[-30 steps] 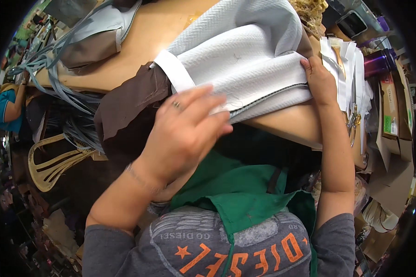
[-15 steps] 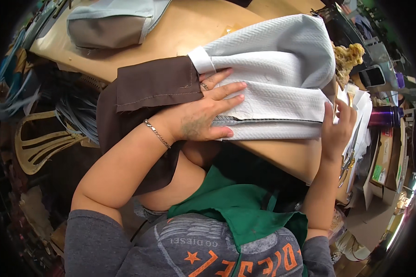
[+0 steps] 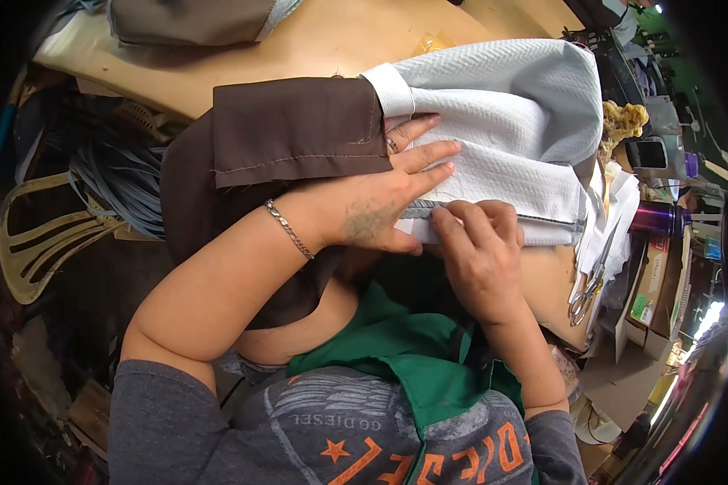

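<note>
A piece of white textured fabric (image 3: 534, 121) lies folded on the table, joined on its left to a dark brown cloth (image 3: 291, 133). A white band (image 3: 388, 89) sits at its upper left corner. My left hand (image 3: 380, 206) rests on the fabric with fingers spread, its wrist over the brown cloth. Along the near edge runs a narrow dark strip (image 3: 542, 220), whose kind I cannot make out. Right beside the left thumb, my right hand (image 3: 485, 255) pinches the fabric at this strip; its fingertips partly hide the edge. The brown cloth hangs down over my lap.
A brown and grey sewn piece (image 3: 190, 20) lies on the table (image 3: 323, 48) at the far left. To the right are scissors (image 3: 586, 299), a purple bottle (image 3: 655, 217), a yellow tangled bundle (image 3: 623, 120) and a cardboard box (image 3: 653, 275). A plastic chair (image 3: 24, 234) with grey strips (image 3: 109, 190) stands left.
My right hand has moved left along the near edge, from the fabric's right end to beside my left hand, and its fingers have closed. The left hand stays spread on the fabric.
</note>
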Demonstrator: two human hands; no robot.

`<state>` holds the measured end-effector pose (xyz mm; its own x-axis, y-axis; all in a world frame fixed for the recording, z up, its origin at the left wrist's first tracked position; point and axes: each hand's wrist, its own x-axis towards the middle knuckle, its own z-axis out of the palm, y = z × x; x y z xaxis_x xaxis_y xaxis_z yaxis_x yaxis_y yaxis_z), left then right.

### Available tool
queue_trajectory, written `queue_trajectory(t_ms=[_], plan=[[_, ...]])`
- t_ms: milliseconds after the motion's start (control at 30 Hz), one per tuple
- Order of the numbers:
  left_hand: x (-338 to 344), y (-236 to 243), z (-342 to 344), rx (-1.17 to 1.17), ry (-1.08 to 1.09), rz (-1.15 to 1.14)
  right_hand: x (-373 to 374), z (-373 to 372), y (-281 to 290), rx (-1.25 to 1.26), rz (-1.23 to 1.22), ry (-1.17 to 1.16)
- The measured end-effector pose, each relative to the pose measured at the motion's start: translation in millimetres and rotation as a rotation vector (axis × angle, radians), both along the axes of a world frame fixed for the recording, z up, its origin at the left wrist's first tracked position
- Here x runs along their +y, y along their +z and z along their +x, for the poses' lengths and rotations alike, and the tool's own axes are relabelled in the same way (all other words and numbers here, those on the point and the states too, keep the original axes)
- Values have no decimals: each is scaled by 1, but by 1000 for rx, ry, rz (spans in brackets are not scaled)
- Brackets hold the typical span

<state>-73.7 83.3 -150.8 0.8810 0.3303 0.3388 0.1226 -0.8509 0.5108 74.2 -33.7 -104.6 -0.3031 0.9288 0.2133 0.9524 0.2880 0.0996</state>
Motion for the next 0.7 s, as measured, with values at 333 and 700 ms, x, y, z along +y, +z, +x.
queue_trajectory(t_ms=[333,700], plan=[[-6,1,3,-9,77,17,5,9,8,93,-107,-74],[-6,2,2,3,73,48,1,23,15,-191,-58,-151]])
